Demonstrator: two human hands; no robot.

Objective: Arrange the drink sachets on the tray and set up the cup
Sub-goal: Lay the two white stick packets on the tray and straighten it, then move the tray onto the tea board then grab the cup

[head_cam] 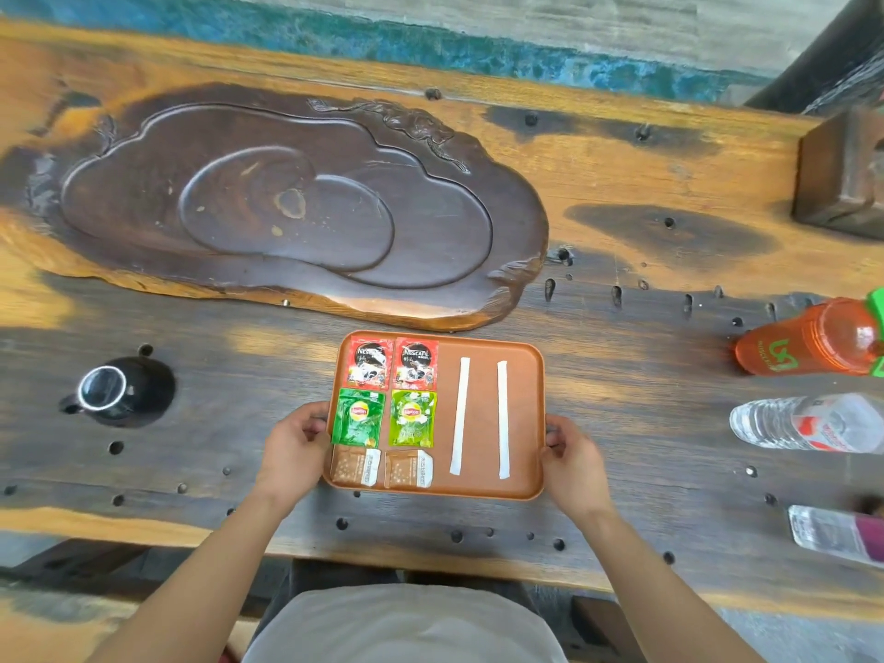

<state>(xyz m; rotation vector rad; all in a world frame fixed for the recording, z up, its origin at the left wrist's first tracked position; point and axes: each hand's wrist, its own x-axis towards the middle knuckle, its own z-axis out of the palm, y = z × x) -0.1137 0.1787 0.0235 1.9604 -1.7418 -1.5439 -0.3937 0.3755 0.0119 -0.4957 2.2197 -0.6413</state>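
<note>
An orange-brown tray (524, 404) lies on the wooden table in front of me. On its left half sit two red coffee sachets (415, 363), two green tea sachets (411, 418) and two brown sachets (409, 468), in neat pairs. Two long white stick sachets (460, 416) lie upright on its right half. My left hand (294, 449) grips the tray's left edge and my right hand (571, 459) grips its right edge. A black cup (122, 387) stands upside down at the left, apart from the tray.
A large carved dark wooden tea board (287, 208) fills the table behind the tray. At the right lie an orange bottle (808, 342), a clear water bottle (803, 423) and another bottle (837, 533). A wooden block (842, 174) stands at the far right.
</note>
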